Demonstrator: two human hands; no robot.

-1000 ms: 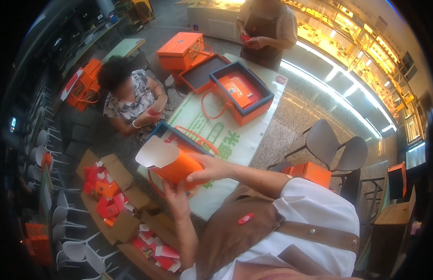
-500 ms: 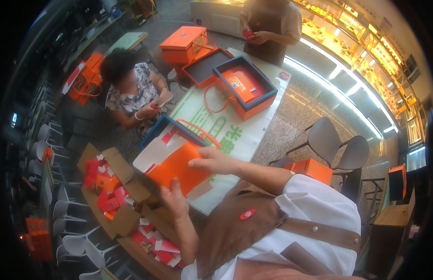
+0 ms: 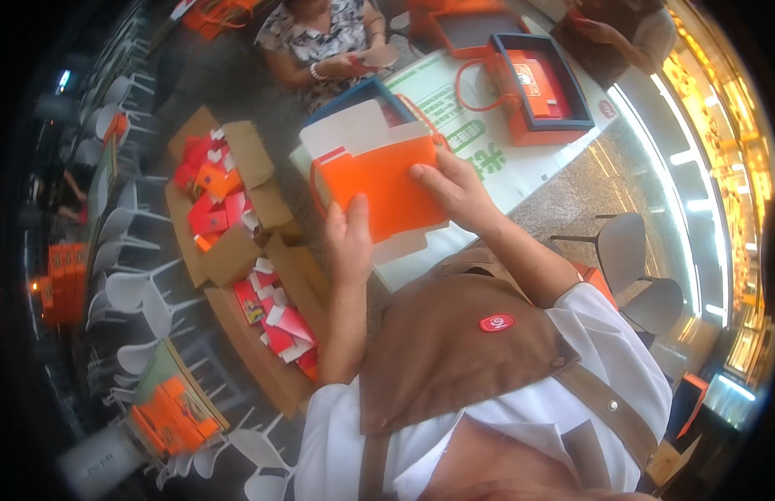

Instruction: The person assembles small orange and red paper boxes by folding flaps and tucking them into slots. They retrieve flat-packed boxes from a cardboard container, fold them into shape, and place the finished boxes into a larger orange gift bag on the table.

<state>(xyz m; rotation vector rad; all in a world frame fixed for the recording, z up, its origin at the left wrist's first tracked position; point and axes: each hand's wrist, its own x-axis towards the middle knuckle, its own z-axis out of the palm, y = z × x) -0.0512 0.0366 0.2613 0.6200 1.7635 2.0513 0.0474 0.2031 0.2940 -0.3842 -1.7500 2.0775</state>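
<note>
An orange folding carton (image 3: 383, 188) with white inner flaps is between my two hands, its flaps standing out at the far and near ends. My left hand (image 3: 350, 238) grips its lower left side, thumb on the orange face. On the right edge, my right hand (image 3: 458, 188) pinches the carton, thumb on top and fingers behind. Behind it, partly covered, a dark blue-rimmed box (image 3: 366, 93) with an orange handle stands on the white table (image 3: 521, 171). Farther right on the table sits an orange gift box (image 3: 542, 92) with a blue rim, holding orange and red packs.
Left of me, two open cardboard boxes (image 3: 258, 154) hold red and orange cartons. Across the table a seated person (image 3: 320, 42) handles a small piece; another person (image 3: 621, 37) stands at far right. Grey chairs (image 3: 625, 250) are to the right, white chairs (image 3: 141, 292) far left.
My view has swung, so the table and boxes sit differently in the picture. The orange carton is turned more level, still held in both hands.
</note>
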